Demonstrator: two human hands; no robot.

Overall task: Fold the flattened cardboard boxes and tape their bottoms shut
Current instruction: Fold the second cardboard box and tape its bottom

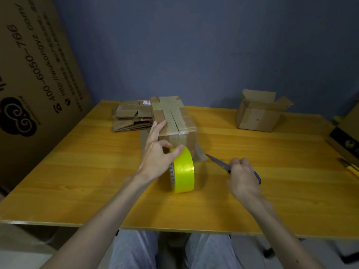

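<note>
A folded cardboard box stands bottom-up at the middle of the wooden table, with clear tape along its flap seam. A yellow tape roll stands on edge in front of it, a strip still running up the box's near face. My left hand rests on the box's left edge, thumb pressing the top of the roll. My right hand grips blue-handled scissors, blades pointing at the strip near the box's lower right corner. A stack of flattened boxes lies behind left.
An assembled box with open top flaps stands at the back right. A very large printed carton leans at the left. A dark box and a yellow-handled tool sit at the right edge.
</note>
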